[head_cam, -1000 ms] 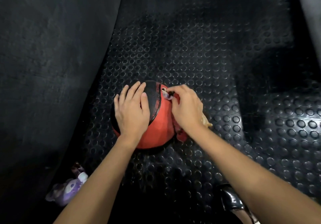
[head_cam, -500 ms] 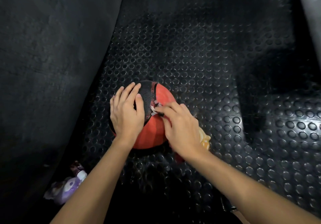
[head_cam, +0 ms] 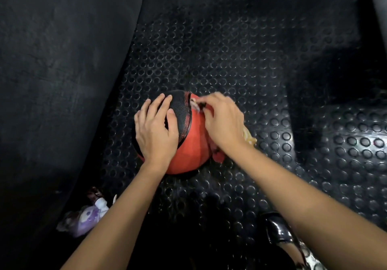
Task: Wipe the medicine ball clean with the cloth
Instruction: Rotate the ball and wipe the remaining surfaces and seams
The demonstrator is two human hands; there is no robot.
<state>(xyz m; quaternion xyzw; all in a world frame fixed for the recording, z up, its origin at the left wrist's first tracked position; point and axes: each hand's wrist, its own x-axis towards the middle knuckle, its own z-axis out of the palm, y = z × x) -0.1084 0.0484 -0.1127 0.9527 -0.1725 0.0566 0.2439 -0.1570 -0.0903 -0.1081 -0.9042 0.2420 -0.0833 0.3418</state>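
Head view, one entry.

Ball (head_cam: 188, 144): red and black, resting on the studded rubber floor (head_cam: 230, 49), close to a dark padded wall (head_cam: 52, 60) on the left.

Left hand (head_cam: 156, 131): fingers spread flat over the black panel, pressing down to steady the ball.

Right hand (head_cam: 225, 120): fingers curled, pinching a bunched cloth (head_cam: 217, 155) against the upper right of the ball; the cloth's red and yellowish folds trail under the wrist, though its full extent is hard to make out.

Also present: purple bottle (head_cam: 83, 217), lower left.

Handling note: keep the left hand firm so the ball cannot roll; wipe in overlapping strokes, and turn the ball to reach covered areas.
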